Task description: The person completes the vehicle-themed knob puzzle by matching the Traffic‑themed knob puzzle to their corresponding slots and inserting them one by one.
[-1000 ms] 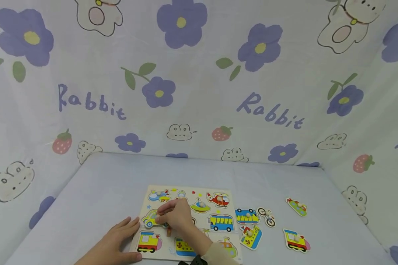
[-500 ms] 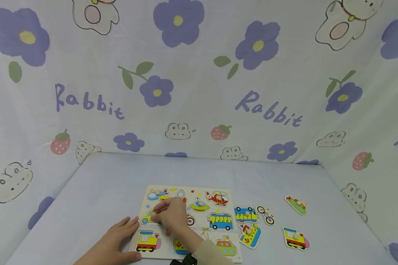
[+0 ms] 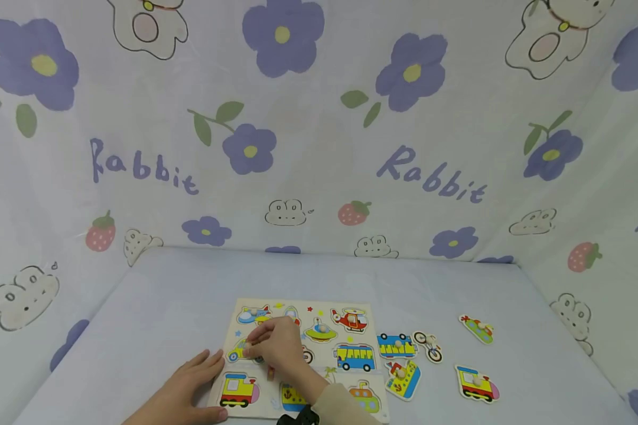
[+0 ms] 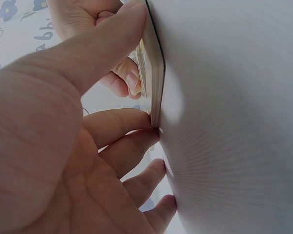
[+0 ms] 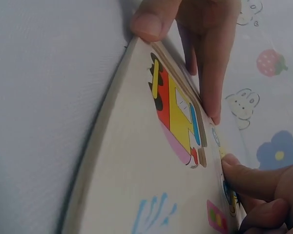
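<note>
A wooden puzzle board (image 3: 298, 369) with printed vehicles lies on the table. My right hand (image 3: 279, 348) reaches across it and pinches the knob of a yellow-green car puzzle piece (image 3: 236, 352), over the car's place at the left of the middle row. The fingers cover much of the car. My left hand (image 3: 183, 386) lies along the board's left edge, thumb at the near corner and other fingers spread, fingertips on the table. In the right wrist view the left thumb (image 5: 149, 24) touches the corner beside the train recess (image 5: 178, 117).
Right of the board lie loose knobbed pieces: a bus (image 3: 396, 347), a ship (image 3: 403, 379), a bicycle (image 3: 428, 347), a submarine (image 3: 477, 329) and a train (image 3: 475, 383). A plane (image 3: 254, 314), a flying saucer (image 3: 321, 330) and a helicopter (image 3: 350, 320) sit in the board's far row.
My right hand has shifted slightly left with the car piece, which now sits flatter over its place. The left hand stays at the board's edge.
</note>
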Demonstrator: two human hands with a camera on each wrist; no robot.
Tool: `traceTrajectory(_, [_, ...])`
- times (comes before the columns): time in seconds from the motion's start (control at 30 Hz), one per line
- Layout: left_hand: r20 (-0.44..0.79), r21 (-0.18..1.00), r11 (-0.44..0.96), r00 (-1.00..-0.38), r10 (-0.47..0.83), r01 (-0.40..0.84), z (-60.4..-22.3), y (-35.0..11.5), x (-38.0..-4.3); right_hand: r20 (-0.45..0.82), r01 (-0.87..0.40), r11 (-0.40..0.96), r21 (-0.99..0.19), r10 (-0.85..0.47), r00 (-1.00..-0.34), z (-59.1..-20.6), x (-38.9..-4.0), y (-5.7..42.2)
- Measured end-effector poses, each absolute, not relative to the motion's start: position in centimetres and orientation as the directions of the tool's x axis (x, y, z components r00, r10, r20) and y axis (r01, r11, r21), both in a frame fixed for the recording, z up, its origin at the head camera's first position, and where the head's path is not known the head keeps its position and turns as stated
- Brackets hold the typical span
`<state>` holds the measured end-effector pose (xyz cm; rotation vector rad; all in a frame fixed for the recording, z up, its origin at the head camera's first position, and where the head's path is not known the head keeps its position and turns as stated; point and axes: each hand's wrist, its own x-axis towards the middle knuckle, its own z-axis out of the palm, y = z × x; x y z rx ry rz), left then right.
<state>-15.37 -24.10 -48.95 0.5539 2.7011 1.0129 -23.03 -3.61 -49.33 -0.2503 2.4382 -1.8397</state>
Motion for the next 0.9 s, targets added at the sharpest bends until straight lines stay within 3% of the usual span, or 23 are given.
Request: traceTrajectory(0.9, [-0.086,0.666,0.711,-0.924,0.372,0.225,-49.36,-24.01,-15.33,-0.069,0.031,0.304,-0.952,-0.117,-0.991,-49.69,-23.88,-3.71])
